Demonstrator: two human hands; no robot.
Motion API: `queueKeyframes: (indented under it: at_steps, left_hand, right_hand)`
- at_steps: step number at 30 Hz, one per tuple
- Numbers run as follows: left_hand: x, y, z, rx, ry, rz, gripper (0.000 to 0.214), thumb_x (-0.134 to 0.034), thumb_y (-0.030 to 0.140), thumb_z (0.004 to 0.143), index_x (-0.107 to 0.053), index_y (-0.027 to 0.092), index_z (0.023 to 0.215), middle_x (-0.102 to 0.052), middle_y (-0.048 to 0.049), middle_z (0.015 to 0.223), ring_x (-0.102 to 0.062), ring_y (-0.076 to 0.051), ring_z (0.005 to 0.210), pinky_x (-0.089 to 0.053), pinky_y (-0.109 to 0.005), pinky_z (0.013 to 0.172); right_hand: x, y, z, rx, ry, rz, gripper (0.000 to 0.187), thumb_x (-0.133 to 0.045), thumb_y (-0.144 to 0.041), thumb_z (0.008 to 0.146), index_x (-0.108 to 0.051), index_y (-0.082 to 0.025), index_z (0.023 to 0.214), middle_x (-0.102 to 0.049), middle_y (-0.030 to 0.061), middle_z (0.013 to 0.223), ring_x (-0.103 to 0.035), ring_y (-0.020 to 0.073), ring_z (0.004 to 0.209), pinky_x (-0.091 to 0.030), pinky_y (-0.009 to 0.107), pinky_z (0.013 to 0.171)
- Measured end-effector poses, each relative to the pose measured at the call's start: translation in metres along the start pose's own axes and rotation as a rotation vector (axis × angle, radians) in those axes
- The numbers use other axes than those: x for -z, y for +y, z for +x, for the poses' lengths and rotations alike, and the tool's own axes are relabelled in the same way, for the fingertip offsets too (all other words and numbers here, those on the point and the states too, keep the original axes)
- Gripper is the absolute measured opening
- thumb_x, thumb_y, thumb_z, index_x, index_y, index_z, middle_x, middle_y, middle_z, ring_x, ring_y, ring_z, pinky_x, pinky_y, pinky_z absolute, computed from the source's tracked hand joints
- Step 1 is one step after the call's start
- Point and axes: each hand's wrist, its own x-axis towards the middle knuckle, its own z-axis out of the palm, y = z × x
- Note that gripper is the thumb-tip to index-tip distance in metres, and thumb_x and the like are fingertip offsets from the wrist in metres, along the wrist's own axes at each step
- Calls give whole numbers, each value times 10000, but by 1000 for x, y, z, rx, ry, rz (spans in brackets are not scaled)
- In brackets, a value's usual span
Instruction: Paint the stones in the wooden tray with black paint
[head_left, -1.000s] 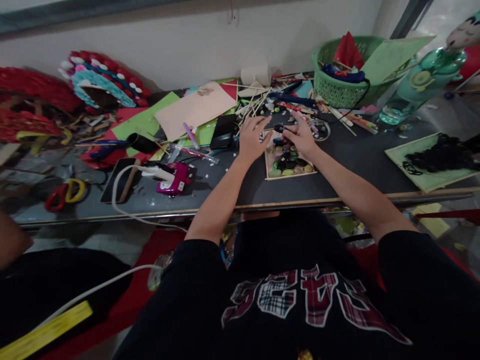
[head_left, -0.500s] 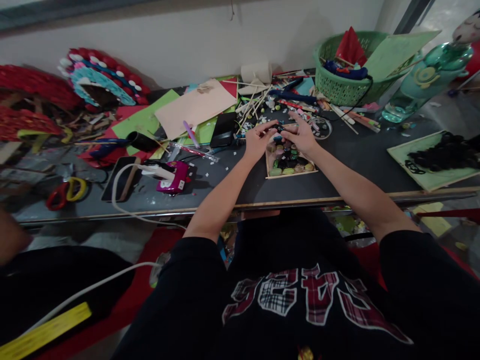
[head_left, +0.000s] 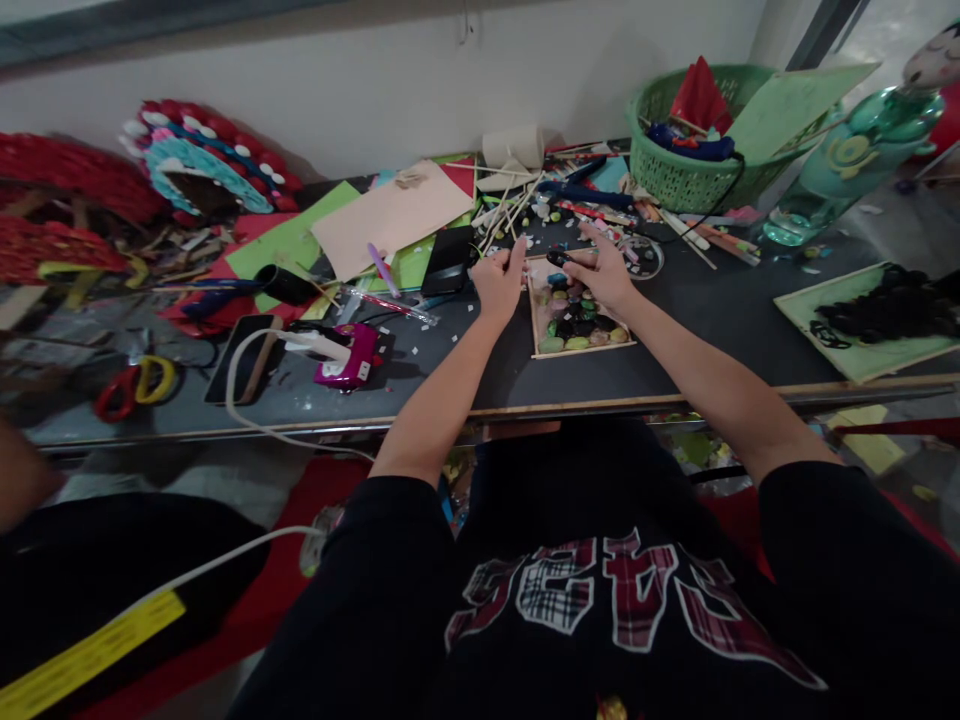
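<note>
A pale, plain wall (head_left: 360, 90) stands behind a long dark grey table (head_left: 720, 305), whose near edge has a thin tan strip. A grey ledge (head_left: 112, 38) crosses the wall at upper left; a dark post (head_left: 823, 35) slants at upper right. The light is dim, brighter beyond the post. At lower right, scraps litter the greyish floor (head_left: 926, 462).

You wear a black short-sleeved T-shirt (head_left: 375, 600); its plain sleeves (head_left: 806, 490) end on your upper arms. Large arched characters (head_left: 637, 595) cross the chest: maroon plaid, one in pale-and-dark check, all white-edged. A small gold-toned ornament (head_left: 611, 708), partly cut off, shows against the shirt. Your left hand (head_left: 499, 285) and right hand (head_left: 609, 280) are bare.
</note>
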Motion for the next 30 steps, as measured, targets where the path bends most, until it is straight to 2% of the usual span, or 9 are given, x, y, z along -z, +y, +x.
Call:
queueKeyframes:
  at_steps: [2,3,5,7,10,16,20,24,30]
  left_hand:
    - [4,2,1,-106,-59,5,680,-404,766,936,-715,203,1159,-758,-99,1111,-692,-192,904,-538,-308,751]
    - [4,3,2,-160,-117,-30,733,-434,792,908,-635,213,1309,-678,-119,1323,-677,-204,1000,-540,-304,762]
    - [0,3,2,-202,-258,-155,831,-533,831,827,-567,227,1397,-566,-130,1475,-660,-225,1078,-550,-302,758]
    - [-5,1,1,-145,-358,-300,795,-623,824,766,-665,219,1280,-672,-123,1331,-690,-237,1026,-566,-323,755]
    - [-13,-4,0,-41,-387,-449,692,-737,758,711,-742,214,1138,-756,-96,1134,-717,-241,979,-579,-361,811]
    - [-19,-13,1,36,-391,-511,653,-763,716,718,-739,221,1143,-776,-63,944,-724,-208,868,-585,-353,790]
    - [-20,-12,0,27,-406,-563,646,-766,718,712,-757,187,1080,-779,-85,979,-726,-223,899,-581,-355,812]
    - [-19,-6,-3,11,-453,-591,622,-778,694,714,-777,170,1049,-775,-53,905,-717,-199,849,-560,-318,799]
    - [-17,-4,-3,-55,-534,-535,588,-736,695,758,-781,168,1016,-762,-30,878,-710,-188,849,-538,-287,794]
  right_hand:
    - [0,-3,-1,1,13,-7,977,-643,-665,829,-216,-243,1600,-751,114,1135,-709,193,716,-636,387,651]
    - [0,-3,-1,5,6,-11,968,-627,-682,834,-224,-247,1599,-754,108,1111,-707,192,713,-630,380,648]
    - [0,-1,-1,15,-28,-13,990,-579,-752,828,-218,-254,1603,-759,92,1049,-708,194,711,-617,371,639]
    - [1,4,-1,25,-81,-14,1050,-537,-825,798,-200,-249,1609,-758,75,985,-716,208,721,-610,377,640]
    - [2,6,-2,25,-131,-37,1111,-525,-872,761,-209,-220,1603,-758,70,915,-719,230,735,-607,404,659]
    - [9,-20,-8,199,67,-326,1069,-608,-827,747,-269,-247,1579,-726,117,1189,-685,247,874,-605,451,821]
    - [11,-39,-13,317,-17,-512,976,-608,-781,785,-345,-234,1549,-644,139,1333,-655,274,936,-580,470,896]
    - [12,-42,-16,357,-109,-530,931,-603,-710,839,-279,-232,1569,-601,127,1374,-629,229,873,-576,449,873]
    - [14,-31,-12,424,-170,-528,921,-651,-579,856,-212,-200,1573,-649,99,1167,-584,206,812,-570,436,813]
